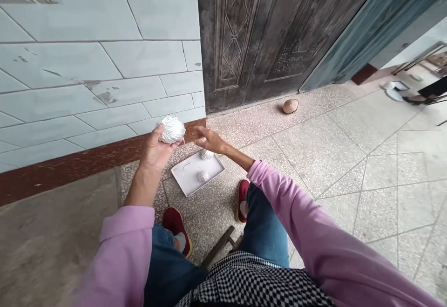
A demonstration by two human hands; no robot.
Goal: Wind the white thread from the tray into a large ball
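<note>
My left hand (156, 147) holds up a ball of shiny white yarn (172, 130), with the fingers under and around it. A short loose end hangs at the ball's right side. Just to the right of it is my right hand (211, 140), its fingers bent and drawn together as in a pinch. Any strand between those fingers is too fine to make out. Below both hands, a shallow white tray (185, 183) rests on the floor. Inside it lie two smaller white balls, one near the back edge (207, 154) and one nearer the middle (203, 176), plus a thin dark curved piece (186, 165).
A tiled wall (104, 60) rises on the left, beside a dark carved door (258, 32). On the speckled floor by the door sits a round pinkish object (290, 106). Red shoes (177, 228) flank the tray. A wooden stool part (220, 246) shows between the legs.
</note>
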